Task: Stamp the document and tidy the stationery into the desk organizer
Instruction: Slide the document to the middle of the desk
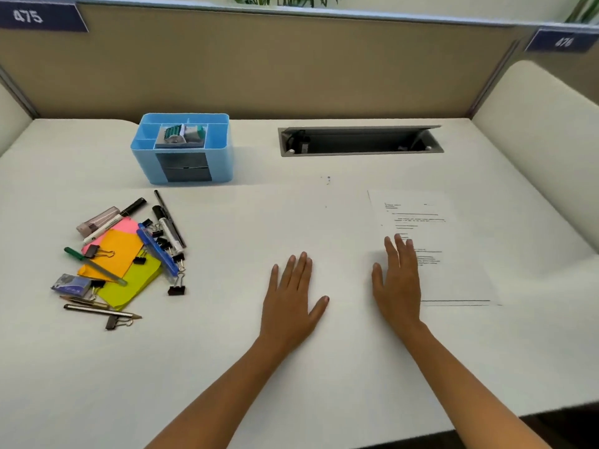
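Hands lie flat, outspread: left hand (291, 296) on desk (324, 377), right hand (397, 281) partly over document (453, 251).

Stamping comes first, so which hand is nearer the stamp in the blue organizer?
Left. The left hand lies flat right of the stamp and nearer the person; the right hand lies farther right, on the document.

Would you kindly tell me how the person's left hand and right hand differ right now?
The left hand lies on bare desk, whereas the right hand overlaps the document's left edge. The right hand reaches farther forward than the left hand. Both are open, palms down, fingers straight, holding nothing.
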A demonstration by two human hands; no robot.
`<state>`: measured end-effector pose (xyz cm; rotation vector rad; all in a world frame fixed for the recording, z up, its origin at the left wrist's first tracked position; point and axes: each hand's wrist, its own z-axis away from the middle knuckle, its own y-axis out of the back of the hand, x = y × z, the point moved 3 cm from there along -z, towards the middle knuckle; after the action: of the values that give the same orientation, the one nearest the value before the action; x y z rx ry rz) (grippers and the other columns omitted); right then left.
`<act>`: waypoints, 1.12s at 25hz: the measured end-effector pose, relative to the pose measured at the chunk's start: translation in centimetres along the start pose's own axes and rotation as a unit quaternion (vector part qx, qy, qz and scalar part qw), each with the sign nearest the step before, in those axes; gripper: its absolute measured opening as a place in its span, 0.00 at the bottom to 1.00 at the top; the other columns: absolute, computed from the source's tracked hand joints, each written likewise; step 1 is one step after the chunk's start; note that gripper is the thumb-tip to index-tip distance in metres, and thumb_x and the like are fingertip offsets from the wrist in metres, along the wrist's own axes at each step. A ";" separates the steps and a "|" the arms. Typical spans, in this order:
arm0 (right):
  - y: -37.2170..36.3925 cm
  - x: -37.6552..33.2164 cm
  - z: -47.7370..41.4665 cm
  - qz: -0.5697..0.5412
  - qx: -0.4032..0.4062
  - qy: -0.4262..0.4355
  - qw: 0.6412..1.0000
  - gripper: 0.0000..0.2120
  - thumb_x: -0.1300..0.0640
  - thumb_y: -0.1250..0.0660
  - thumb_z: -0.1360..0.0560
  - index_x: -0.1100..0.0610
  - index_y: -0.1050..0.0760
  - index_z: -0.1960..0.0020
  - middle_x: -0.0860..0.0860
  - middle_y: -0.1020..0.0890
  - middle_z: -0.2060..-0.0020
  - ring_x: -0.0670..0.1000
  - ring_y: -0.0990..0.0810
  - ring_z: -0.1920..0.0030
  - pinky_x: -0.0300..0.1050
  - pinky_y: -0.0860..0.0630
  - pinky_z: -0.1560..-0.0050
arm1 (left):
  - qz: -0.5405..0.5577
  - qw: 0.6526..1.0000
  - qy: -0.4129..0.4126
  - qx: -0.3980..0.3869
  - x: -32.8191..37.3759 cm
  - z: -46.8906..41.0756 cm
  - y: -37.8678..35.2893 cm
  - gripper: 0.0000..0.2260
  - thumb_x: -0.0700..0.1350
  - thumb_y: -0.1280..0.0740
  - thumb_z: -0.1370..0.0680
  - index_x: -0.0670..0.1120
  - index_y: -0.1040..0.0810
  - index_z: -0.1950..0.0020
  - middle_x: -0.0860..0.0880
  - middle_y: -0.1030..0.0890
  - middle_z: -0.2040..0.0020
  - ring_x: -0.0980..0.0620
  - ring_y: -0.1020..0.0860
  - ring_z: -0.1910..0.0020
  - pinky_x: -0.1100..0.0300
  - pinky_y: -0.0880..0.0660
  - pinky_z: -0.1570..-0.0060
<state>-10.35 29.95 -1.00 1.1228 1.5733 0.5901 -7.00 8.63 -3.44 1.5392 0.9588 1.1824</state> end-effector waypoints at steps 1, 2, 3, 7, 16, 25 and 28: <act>0.5 1.6 -1.2 0.022 -0.006 -0.020 1.000 0.26 0.58 0.39 0.21 0.59 0.41 0.25 0.54 0.40 0.25 0.55 0.48 0.24 0.53 0.45 0.25 | -0.006 1.000 0.004 0.001 0.2 -0.3 -0.2 0.32 0.63 0.54 0.22 0.47 0.53 0.23 0.52 0.53 0.22 0.53 0.56 0.23 0.50 0.59 0.25; 0.9 3.1 -2.3 0.045 -0.018 -0.037 0.998 0.27 0.56 0.41 0.21 0.60 0.44 0.25 0.55 0.42 0.24 0.55 0.49 0.23 0.52 0.48 0.24 | -0.007 1.000 0.004 0.001 0.3 -0.5 -0.3 0.32 0.63 0.54 0.22 0.47 0.54 0.23 0.52 0.53 0.22 0.54 0.57 0.24 0.51 0.60 0.25; 1.2 4.6 -3.4 0.067 -0.034 -0.053 0.996 0.27 0.55 0.42 0.20 0.61 0.46 0.24 0.55 0.43 0.24 0.56 0.51 0.23 0.52 0.51 0.24 | -0.008 1.000 0.003 0.002 0.4 -0.5 -0.3 0.32 0.63 0.54 0.22 0.47 0.54 0.23 0.52 0.53 0.22 0.54 0.57 0.24 0.51 0.60 0.25; 1.3 7.9 -5.7 0.112 -0.079 -0.095 0.986 0.28 0.51 0.48 0.18 0.62 0.50 0.24 0.55 0.47 0.23 0.55 0.53 0.23 0.51 0.56 0.24 | -0.002 1.000 0.007 0.012 0.5 -0.4 0.0 0.32 0.64 0.54 0.22 0.48 0.54 0.23 0.53 0.52 0.22 0.55 0.56 0.24 0.52 0.59 0.26; -2.5 0.6 -2.2 0.122 -0.122 -0.063 0.983 0.31 0.47 0.51 0.19 0.63 0.55 0.24 0.57 0.52 0.23 0.56 0.55 0.23 0.51 0.58 0.24 | 0.029 0.999 0.011 0.011 0.9 -0.2 0.3 0.30 0.59 0.58 0.21 0.46 0.56 0.23 0.52 0.54 0.22 0.56 0.56 0.24 0.53 0.57 0.25; -5.9 -9.2 3.0 0.034 -0.157 -0.040 0.986 0.29 0.50 0.53 0.18 0.61 0.59 0.24 0.55 0.58 0.23 0.52 0.62 0.23 0.48 0.63 0.24 | 0.026 0.996 0.086 0.026 -0.5 0.1 0.4 0.26 0.54 0.59 0.21 0.48 0.53 0.23 0.51 0.53 0.22 0.54 0.55 0.24 0.52 0.57 0.25; -5.1 -8.2 2.7 0.017 -0.147 -0.032 0.988 0.28 0.51 0.51 0.18 0.61 0.55 0.23 0.55 0.54 0.23 0.52 0.59 0.23 0.47 0.63 0.24 | 0.008 0.996 0.088 0.029 -1.1 0.6 0.7 0.27 0.55 0.58 0.21 0.49 0.51 0.23 0.51 0.50 0.22 0.53 0.51 0.23 0.50 0.55 0.25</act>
<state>-9.67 20.04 -2.23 0.9362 1.3624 0.7744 -6.69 7.29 -3.07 1.5078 1.1075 1.3293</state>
